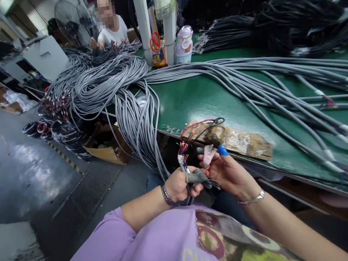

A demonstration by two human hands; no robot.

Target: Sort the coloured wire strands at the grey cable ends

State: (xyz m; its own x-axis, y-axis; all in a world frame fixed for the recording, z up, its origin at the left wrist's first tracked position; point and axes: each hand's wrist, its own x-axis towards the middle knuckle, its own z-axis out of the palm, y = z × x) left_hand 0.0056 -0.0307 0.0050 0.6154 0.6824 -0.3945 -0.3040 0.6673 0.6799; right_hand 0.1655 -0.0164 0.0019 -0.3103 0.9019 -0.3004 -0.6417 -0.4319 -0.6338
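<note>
While the head view looks down past the near edge of the green table (183, 99), the left hand (177, 186) is closed around a grey cable (181, 164), held just off that edge and close to the body, with coloured wires (182, 149) fanning from its end. Beside it on the right, the right hand (230, 172) has its fingers part curled near thin loose wires (212, 181), a blue cover (223, 150) on its thumb and a pale scrap (209, 156) at its fingers; I cannot tell whether it grips anything. Just beyond lies a taped cardboard strip (260, 145). Grey cables coil in a heap (107, 81) at far left, spill over the edge, and run across to the right. Farther off, a lidded cup (184, 46) and orange-handled scissors (156, 41) sit by a post (170, 33), and another person (119, 29) is behind the heap.
</note>
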